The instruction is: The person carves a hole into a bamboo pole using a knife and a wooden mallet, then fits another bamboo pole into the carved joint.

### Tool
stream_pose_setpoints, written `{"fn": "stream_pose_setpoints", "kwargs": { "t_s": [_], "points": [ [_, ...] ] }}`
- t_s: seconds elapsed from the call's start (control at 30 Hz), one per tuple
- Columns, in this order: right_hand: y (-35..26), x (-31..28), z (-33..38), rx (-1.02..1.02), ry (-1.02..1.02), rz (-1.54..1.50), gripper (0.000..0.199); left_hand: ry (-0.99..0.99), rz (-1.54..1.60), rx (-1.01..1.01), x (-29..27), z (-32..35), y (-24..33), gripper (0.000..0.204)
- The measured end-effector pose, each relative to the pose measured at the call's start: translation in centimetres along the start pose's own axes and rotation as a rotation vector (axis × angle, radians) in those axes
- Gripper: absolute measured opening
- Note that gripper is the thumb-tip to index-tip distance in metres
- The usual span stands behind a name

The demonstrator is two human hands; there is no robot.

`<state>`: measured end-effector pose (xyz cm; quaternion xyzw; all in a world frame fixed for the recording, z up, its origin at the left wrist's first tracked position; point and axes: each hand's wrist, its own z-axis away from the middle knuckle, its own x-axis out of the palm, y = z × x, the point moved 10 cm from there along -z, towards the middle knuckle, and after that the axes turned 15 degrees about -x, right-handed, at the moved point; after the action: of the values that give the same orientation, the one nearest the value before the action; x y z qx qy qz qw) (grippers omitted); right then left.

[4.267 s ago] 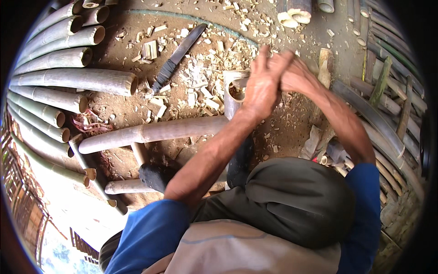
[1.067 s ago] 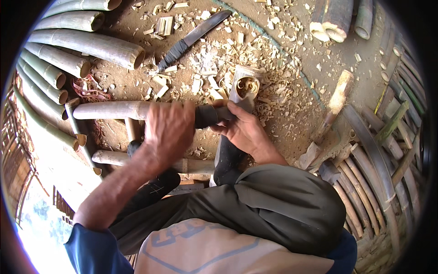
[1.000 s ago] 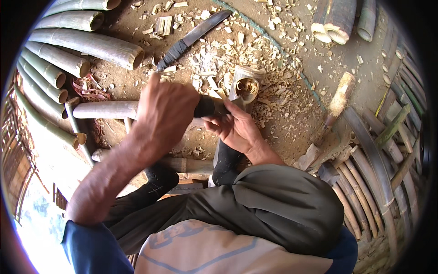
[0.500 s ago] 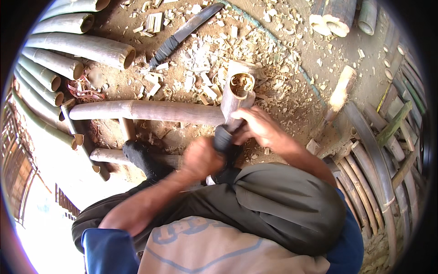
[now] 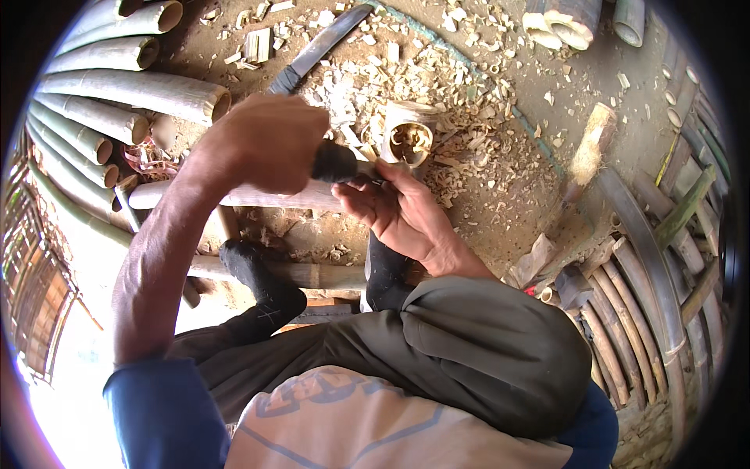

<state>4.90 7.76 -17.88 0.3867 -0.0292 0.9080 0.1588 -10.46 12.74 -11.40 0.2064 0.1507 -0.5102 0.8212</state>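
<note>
Two hands share the dark-handled tool beside the holed bamboo tube; I'd push from the left hand, clenched round its grip, and steer with the right hand, lightly pinching the shank.

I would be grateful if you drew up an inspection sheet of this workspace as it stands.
Surface: earthen ground, strewn with pale shavings.
Things in use: black-handled tool, partly hidden by the hands; bamboo tube with a round opening, shavings inside.
Clutter: dark-bladed knife lying loose on the ground.
Hands: left hand closed round the tool's handle; right hand at its other end, grip unclear.
Cables: nothing seen for certain; a bluish-green line on the ground is of unclear kind.
Surroundings: bamboo poles at left, curved bamboo at right.
</note>
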Motion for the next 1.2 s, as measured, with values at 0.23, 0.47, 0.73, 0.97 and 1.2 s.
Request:
{"fn": "stream_pose_setpoints", "kwargs": {
  "t_s": [0.23,0.47,0.73,0.97,1.2],
  "points": [
    [-2.9,-4.2,1.1,0.181,0.125,0.512,0.033,-0.176,0.566,-0.310,14.8,1.9,0.8,0.029],
    [-8.2,-5.0,2.4,0.197,0.218,1.296,0.036,-0.064,1.060,-0.419,20.3,2.1,9.7,0.048],
    [-3.4,-2.8,-2.0,0.026,0.053,0.919,0.031,0.139,0.959,-0.411,18.3,0.9,-1.8,0.036],
    [-2.4,0.1,-3.1,-0.199,-0.162,0.159,0.036,0.563,0.064,-0.439,1.9,2.3,-2.1,0.010],
    [-2.5,-1.9,-4.3,-0.185,-0.196,-0.127,0.036,0.541,-0.107,-0.308,-1.9,2.2,4.6,0.004]
  ]
}}
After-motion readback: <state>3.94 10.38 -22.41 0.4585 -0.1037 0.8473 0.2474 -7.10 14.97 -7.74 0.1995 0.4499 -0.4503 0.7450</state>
